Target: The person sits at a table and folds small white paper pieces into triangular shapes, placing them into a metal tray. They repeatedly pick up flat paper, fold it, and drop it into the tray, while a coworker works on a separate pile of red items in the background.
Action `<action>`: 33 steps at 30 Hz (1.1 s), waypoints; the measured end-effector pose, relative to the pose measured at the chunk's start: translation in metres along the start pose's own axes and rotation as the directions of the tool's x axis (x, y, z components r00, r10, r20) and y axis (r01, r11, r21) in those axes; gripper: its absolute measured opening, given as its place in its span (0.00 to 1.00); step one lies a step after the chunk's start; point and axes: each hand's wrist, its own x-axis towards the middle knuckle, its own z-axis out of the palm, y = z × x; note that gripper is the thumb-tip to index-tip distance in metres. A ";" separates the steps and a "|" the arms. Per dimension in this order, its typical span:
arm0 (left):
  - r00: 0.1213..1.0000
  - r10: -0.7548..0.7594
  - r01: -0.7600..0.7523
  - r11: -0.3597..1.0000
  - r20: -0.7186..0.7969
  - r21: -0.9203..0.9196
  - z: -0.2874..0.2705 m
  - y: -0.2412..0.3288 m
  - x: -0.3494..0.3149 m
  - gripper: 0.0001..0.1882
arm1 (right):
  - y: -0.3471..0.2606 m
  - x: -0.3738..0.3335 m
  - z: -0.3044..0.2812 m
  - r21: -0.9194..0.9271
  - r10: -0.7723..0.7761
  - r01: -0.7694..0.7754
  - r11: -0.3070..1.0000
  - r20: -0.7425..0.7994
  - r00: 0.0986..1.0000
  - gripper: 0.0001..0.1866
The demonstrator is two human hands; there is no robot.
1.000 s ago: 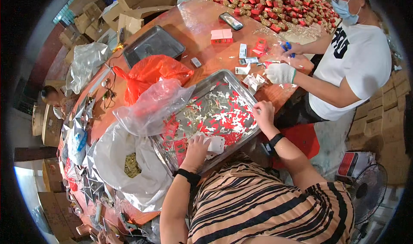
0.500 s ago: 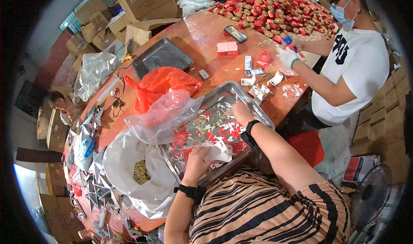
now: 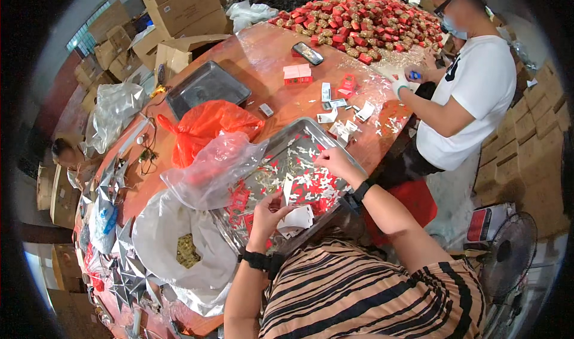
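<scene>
A grey metal tray point(image 3: 306, 125) lies in front of me, strewn with small white and red paper cut-outs point(image 3: 311, 174) and pale thin bits. At its near edge my left hand point(image 3: 266, 218) is closed on white cards point(image 3: 297, 218). One narrow white card point(image 3: 288, 187) stands up by its fingertips. Over the right part of the tray is my right hand point(image 3: 339, 162), its thumb and forefinger pinched together above the cut-outs. Anything between them is too small to make out.
Left of the tray, a white sack point(image 3: 149, 222) holds golden bits, beside clear plastic and a red bag point(image 3: 209, 124). Farther off are an empty tray point(image 3: 209, 88), a phone point(image 3: 308, 53) and a heap of red-gold pieces point(image 3: 359, 25). A co-worker point(image 3: 472, 94) holds something blue at right.
My right hand has lifted and drawn back from the cut-outs. A narrow white card now stands up at my left fingertips. The view has shifted slightly; the co-worker's hands have lowered.
</scene>
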 end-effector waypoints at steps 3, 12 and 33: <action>0.995 0.097 -0.093 0.975 -0.011 0.200 0.007 0.006 -0.003 0.26 | -0.041 -0.018 -0.009 0.197 0.128 -0.138 0.971 0.059 0.990 0.07; 0.962 0.271 -0.242 0.897 -0.027 0.370 0.016 0.025 -0.007 0.27 | -0.069 -0.044 0.000 0.569 0.139 -0.240 0.787 0.216 0.966 0.06; 0.962 0.273 -0.260 0.918 -0.001 0.299 0.031 0.008 -0.018 0.26 | -0.094 -0.083 0.015 0.013 -0.080 0.079 0.997 0.061 0.995 0.16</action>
